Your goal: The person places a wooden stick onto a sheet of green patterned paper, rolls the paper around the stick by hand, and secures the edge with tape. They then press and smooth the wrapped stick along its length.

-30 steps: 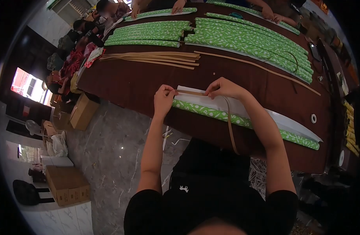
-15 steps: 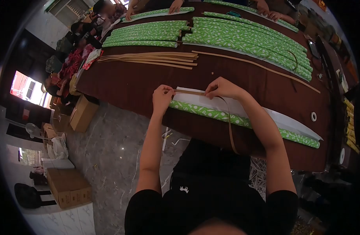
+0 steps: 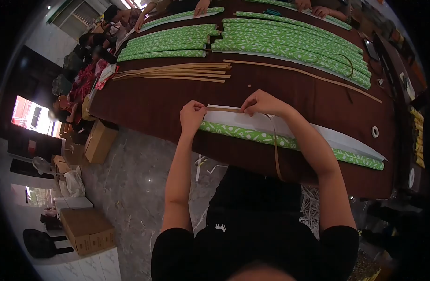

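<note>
Pinched at the left end of a narrow brown tape strip (image 3: 223, 109), my left hand (image 3: 192, 116) rests at the corner of a partly unrolled green patterned paper roll (image 3: 245, 134). My right hand (image 3: 263, 103) pinches the same strip further along. Between the hands the strip lies straight along the far edge of the roll's white underside (image 3: 229, 117). Its loose tail curves from my right hand over the roll and hangs past the table's near edge. My right forearm crosses above the roll and hides part of it.
Several green rolls (image 3: 290, 43) lie across the far side of the brown-covered table (image 3: 149, 103). Loose brown strips (image 3: 177, 71) lie left of centre. A white tape ring (image 3: 375, 131) sits at the right. Co-workers' hands (image 3: 202, 7) handle other rolls at the back. Cardboard boxes (image 3: 86, 229) stand on the floor.
The view has shifted slightly. Both hands keep their pinch on the strip, and the stretch between them looks a little straighter. A co-worker's hands at the back have moved slightly.
</note>
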Tool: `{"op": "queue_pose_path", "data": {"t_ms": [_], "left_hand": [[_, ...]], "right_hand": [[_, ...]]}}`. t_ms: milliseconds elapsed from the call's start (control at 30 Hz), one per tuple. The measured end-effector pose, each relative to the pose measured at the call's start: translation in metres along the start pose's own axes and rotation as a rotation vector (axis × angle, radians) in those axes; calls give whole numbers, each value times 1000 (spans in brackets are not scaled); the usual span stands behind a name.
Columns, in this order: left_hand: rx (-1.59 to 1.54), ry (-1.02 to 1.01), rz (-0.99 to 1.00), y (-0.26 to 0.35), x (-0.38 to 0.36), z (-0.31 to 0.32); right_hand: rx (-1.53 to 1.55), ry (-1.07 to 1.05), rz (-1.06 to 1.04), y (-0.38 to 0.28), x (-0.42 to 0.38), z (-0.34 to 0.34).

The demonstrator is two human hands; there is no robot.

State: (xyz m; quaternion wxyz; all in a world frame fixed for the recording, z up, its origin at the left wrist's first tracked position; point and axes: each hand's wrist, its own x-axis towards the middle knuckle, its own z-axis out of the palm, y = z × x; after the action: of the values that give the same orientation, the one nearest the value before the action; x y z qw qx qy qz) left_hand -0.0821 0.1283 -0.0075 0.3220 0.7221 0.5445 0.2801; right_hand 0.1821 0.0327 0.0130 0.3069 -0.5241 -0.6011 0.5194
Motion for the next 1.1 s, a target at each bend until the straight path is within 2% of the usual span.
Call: {"op": "queue_pose_path", "data": {"t_ms": [700,1100], "left_hand": [[-52,-239,-117,2,24,-9],[-62,-264,-113,5,25,-11]], "right_hand": [[28,14,-3,-1,0,4],[-40,35,12,5,4,6]]}}
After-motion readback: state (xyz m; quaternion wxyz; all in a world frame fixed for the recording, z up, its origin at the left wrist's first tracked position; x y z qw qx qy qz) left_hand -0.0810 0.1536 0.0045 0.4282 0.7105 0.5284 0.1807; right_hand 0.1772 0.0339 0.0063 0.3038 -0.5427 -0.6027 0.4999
